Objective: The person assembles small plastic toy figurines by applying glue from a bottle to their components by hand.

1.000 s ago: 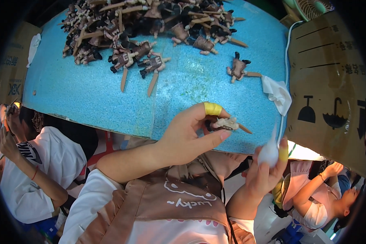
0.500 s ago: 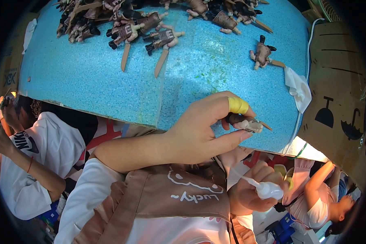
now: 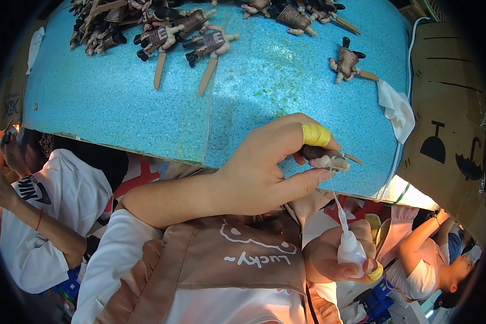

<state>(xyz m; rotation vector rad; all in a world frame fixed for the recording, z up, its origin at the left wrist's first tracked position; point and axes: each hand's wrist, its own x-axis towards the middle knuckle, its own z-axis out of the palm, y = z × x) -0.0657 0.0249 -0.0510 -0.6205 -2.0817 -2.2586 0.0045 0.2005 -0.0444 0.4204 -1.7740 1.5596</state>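
Note:
My left hand, with yellow tape around one finger, pinches a small toy figure over the table's near edge. The figure has a dark brown part, a pale part and a tan piece sticking out; the fingers cover some of it. Lower right, my right hand is closed around a small white squeeze bottle. Its long thin nozzle points up, and the tip reaches the pale part of the figure; whether it touches I cannot tell.
On the blue tabletop lie a pile of brown figures with tan blades, and a single figure at right. A white cloth hangs by the cardboard box. Other people sit on both sides.
My right hand has tilted the squeeze bottle upright, bringing its nozzle up to the figure. My left hand keeps its pinch and has hardly moved. The view has shifted slightly.

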